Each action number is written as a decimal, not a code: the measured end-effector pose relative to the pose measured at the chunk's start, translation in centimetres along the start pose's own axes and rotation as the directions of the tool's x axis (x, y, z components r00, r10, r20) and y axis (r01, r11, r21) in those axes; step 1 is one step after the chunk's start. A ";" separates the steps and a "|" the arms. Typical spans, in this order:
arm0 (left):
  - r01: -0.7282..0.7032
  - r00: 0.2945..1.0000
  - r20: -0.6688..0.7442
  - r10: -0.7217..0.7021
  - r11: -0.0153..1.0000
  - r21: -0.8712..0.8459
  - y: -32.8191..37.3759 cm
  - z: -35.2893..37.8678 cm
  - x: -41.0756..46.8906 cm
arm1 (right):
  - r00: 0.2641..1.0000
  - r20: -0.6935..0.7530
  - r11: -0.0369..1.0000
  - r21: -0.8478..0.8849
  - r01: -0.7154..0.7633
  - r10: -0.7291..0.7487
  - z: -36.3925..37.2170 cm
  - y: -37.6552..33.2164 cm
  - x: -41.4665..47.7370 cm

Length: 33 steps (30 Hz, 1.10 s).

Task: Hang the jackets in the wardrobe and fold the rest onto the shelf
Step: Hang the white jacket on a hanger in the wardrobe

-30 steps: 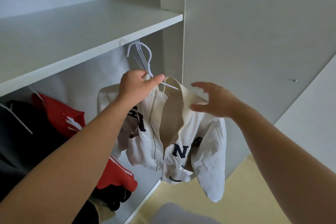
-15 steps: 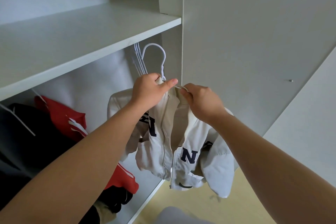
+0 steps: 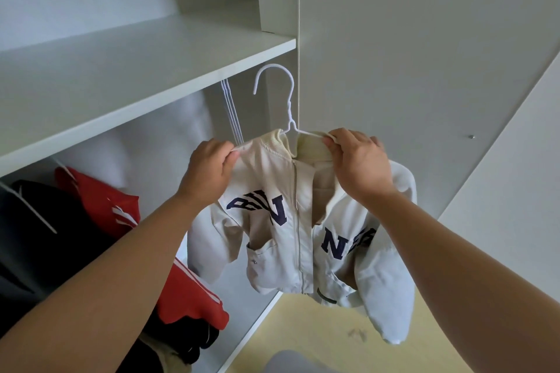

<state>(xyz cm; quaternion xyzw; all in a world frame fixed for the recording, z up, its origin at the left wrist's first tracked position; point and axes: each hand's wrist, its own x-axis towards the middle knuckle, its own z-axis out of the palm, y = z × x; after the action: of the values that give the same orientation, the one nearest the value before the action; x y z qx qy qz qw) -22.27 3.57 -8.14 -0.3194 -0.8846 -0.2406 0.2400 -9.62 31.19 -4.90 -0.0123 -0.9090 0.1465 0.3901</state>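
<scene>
A cream zip-front jacket with dark blue letters across the chest [image 3: 272,245] hung on a thin white wire hanger [image 3: 290,113] just below the front edge of the white wardrobe shelf board [image 3: 151,70], towards that board's right end. The hanger's hook stood upright in the air beneath the shelf edge. I could not tell whether it touched anything.

The left hand [image 3: 209,166] was below the shelf, pinching the jacket's left shoulder seam between thumb and curled fingers. The right hand [image 3: 357,160], further right and also lower than the shelf, pinched the collar and the hanger's arm together. The zip was partly open at the neck, and one sleeve drooped lowest of all.

Under the shelf and just left of the held hook, a few bare white wire hangers [image 3: 231,112] dangled close together. Further left beneath the shelf hung a red jacket with white stripes [image 3: 103,206], and beside it, at the far left, a black garment [image 3: 45,236]. To the right of the shelf's end rose a plain grey-white panel [image 3: 394,70]. Far below lay a pale yellow floor [image 3: 303,330].
</scene>
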 end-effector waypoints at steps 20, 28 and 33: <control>0.592 0.774 0.035 -0.633 0.703 -0.394 1.1 0.7 -0.9 | 0.973 0.192 0.984 0.101 -0.149 0.127 -0.2 1.7 0.1; 0.666 0.691 0.006 -0.723 0.634 -0.392 1.9 1.1 0.1 | 0.946 0.323 0.969 0.237 -0.074 -0.007 -0.1 0.5 0.1; 0.640 0.734 -0.006 -0.679 0.695 -0.327 2.3 1.3 0.2 | 0.953 0.300 0.962 0.245 -0.119 0.042 0.9 0.1 0.0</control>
<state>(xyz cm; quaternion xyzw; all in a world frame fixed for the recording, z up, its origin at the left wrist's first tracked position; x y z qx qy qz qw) -21.24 6.02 -8.41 0.0026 -0.8752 -0.4628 0.1411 -10.31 31.02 -5.51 0.0234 -0.9282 0.2806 0.2433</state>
